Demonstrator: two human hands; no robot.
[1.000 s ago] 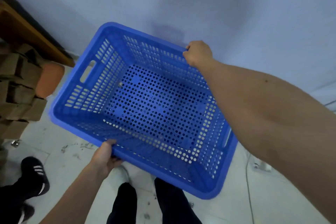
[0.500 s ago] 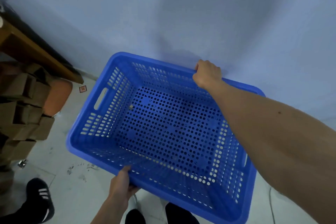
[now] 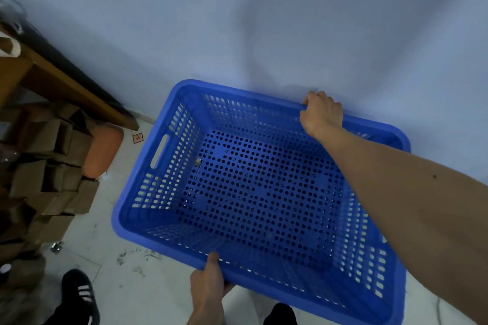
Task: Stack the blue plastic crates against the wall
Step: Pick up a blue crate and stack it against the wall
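Hands grip one blue crate by the wall: left hand on the near rim, right hand on the far rim. No words show anywhere.

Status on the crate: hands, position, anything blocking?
Left hand grips near rim, right hand grips far rim. Crate empty, far side close to the wall. Boxes off to the left, clear of it.

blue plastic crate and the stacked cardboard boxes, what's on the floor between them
Head view: mostly bare pale floor, scuffed, between the blue perforated plastic crate and brown cardboard boxes.
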